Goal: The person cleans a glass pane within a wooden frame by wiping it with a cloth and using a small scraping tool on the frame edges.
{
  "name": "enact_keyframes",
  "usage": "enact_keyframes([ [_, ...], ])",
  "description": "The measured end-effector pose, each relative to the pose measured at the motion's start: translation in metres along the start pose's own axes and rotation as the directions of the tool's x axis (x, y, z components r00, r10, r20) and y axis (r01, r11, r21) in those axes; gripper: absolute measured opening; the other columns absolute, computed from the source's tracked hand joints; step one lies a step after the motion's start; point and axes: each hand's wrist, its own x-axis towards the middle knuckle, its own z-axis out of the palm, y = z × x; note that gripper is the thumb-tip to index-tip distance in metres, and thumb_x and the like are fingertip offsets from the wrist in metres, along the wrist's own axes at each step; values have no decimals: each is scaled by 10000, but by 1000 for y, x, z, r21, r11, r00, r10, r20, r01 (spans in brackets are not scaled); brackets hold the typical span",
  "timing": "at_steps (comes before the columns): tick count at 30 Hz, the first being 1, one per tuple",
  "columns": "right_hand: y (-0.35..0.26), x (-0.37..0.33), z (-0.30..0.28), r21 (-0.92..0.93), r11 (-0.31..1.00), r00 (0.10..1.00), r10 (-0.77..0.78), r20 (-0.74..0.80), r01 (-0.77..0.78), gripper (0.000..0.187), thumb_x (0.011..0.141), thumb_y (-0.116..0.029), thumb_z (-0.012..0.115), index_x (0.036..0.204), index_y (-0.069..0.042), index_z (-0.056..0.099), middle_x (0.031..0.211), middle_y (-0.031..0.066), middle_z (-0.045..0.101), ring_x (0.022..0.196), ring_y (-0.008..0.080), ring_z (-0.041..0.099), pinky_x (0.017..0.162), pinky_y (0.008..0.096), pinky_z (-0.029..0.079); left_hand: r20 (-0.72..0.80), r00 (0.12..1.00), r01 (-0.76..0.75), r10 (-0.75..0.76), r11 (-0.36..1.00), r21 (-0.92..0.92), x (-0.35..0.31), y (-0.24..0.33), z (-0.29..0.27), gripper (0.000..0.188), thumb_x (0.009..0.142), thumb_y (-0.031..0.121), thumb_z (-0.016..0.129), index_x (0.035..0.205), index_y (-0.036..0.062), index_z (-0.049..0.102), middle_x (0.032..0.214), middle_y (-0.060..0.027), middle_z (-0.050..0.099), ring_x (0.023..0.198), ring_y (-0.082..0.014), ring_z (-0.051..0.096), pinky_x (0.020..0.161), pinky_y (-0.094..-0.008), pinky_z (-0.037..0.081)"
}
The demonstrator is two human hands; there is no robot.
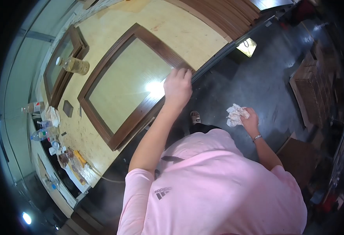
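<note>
A dark brown wooden frame with a glass pane (119, 70) lies flat on the pale worktable (101, 158). My left hand (178, 89) is at its near right corner, fingers bent closed over the wood there. Light glares off the glass beside my wrist. Out to the right, away from the table, my right hand (251, 121) grips a crumpled white cloth or paper wipe (235, 114), held above the floor.
Another brown frame (58, 70) lies at the far left, near a bottle of yellowish liquid (77, 65). Plastic bottles (43, 133) and a yellow-handled tool (80, 156) line the left edge. Stacked brown boards (219, 13) occupy the far side. Brown panels (312, 84) stand at right.
</note>
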Motion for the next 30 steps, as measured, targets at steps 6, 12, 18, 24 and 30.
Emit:
enact_keyframes([
  [6, -49, 45, 7, 68, 981, 983, -177, -37, 180, 300, 716, -15, 696, 1016, -15, 672, 1055, 156, 677, 977, 361, 657, 858, 389, 523, 55, 986, 155, -159, 985, 83, -90, -36, -86, 206, 746, 47, 724, 942, 104, 694, 968, -42, 706, 839, -258, 649, 698, -371, 549],
  [12, -96, 60, 15, 116, 954, 957, -262, -122, 276, 316, 705, 5, 700, 1019, -19, 671, 1055, 138, 685, 971, 330, 666, 861, 375, 522, 143, 910, 361, -389, 914, 187, -211, -87, -188, 214, 743, 31, 716, 945, 100, 725, 935, -54, 706, 828, -274, 639, 712, -391, 541],
  [18, -208, 27, 33, 20, 884, 848, -442, -293, 467, 345, 739, 39, 646, 1082, -2, 649, 1076, 117, 674, 975, 266, 651, 893, 349, 507, -28, 605, 795, -796, 606, -42, -271, -168, -251, 193, 802, 109, 744, 984, 47, 758, 819, -121, 701, 758, -221, 674, 702, -330, 523],
  [24, -391, -79, 160, 137, 419, 438, -885, -158, 897, 385, 769, -45, 685, 1150, -10, 643, 1120, 153, 670, 1092, 339, 630, 1010, 495, 450, 28, 768, 482, -640, 548, -684, -174, -266, -162, 211, 860, 73, 736, 1055, -8, 732, 908, -44, 716, 789, -88, 624, 724, -229, 498],
  [30, -420, -155, 273, 208, 213, 192, -975, 117, 955, 389, 749, -56, 650, 1136, -17, 653, 1157, 105, 667, 1123, 319, 633, 1043, 473, 455, 34, 787, 391, -615, 456, -799, -177, -311, -99, 179, 868, 47, 730, 1043, 12, 742, 825, 0, 699, 694, -53, 573, 637, -212, 471],
])
